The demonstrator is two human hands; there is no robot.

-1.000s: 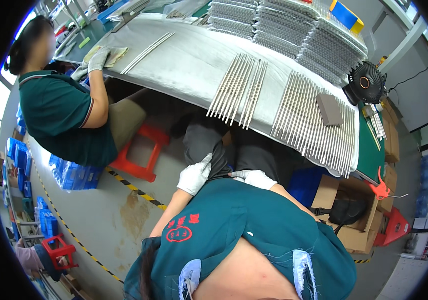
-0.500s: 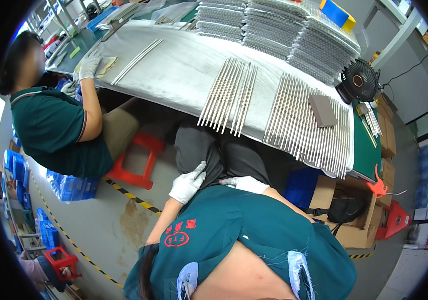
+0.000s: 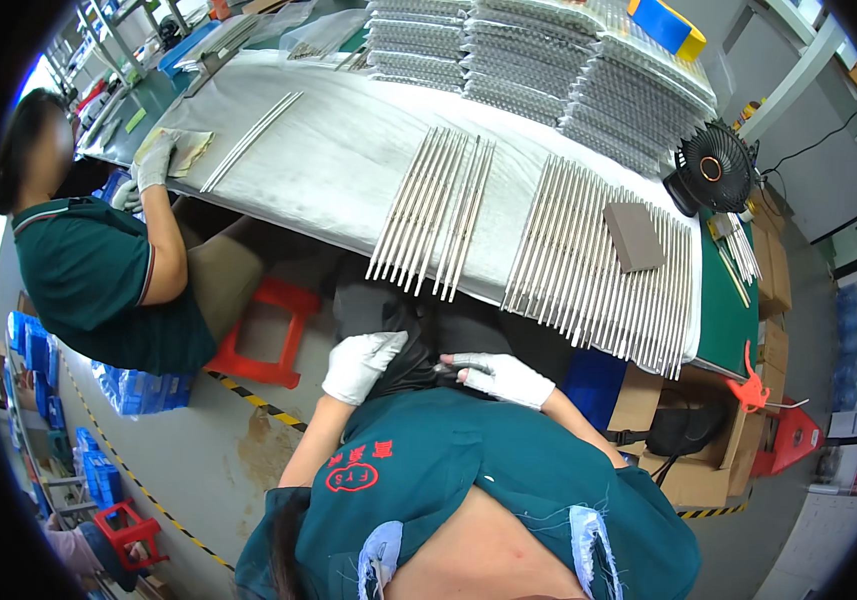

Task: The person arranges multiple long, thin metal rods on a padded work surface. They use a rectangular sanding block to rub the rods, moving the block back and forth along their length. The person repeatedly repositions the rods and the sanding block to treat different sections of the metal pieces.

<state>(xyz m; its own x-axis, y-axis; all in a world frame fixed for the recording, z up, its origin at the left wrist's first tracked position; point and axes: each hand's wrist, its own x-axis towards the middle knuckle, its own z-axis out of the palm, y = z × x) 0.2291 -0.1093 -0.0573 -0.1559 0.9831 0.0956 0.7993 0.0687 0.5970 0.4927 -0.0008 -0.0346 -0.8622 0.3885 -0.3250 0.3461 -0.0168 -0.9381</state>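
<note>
Both of my hands, in white gloves, are over my lap below the table's front edge. My left hand (image 3: 363, 366) is at the dark trousers (image 3: 428, 325), its fingers bent and pressed together; what they hold, if anything, is hidden. To its right, my right hand (image 3: 503, 378) has its fingers stretched out and apart, with bare fingertips showing and nothing in them. On the table's white cloth (image 3: 323, 165) in front of me lies a small group of thin metal rods (image 3: 430, 210). A larger row of rods (image 3: 588, 260) lies farther right, with a grey-brown block (image 3: 633, 237) on top.
A co-worker (image 3: 98, 270) in green sits at the left, one gloved hand on a yellowish cloth (image 3: 191, 150) near a few rods (image 3: 253, 142). Bubble-wrapped stacks (image 3: 518, 70) stand at the back. A black fan (image 3: 713, 168), red air gun (image 3: 750, 382) and cardboard box (image 3: 708, 475) are at the right.
My right hand has come out from the lap edge, its fingers now extended. My left hand's fingers, straight before, are now bent together. The whole view has shifted slightly.
</note>
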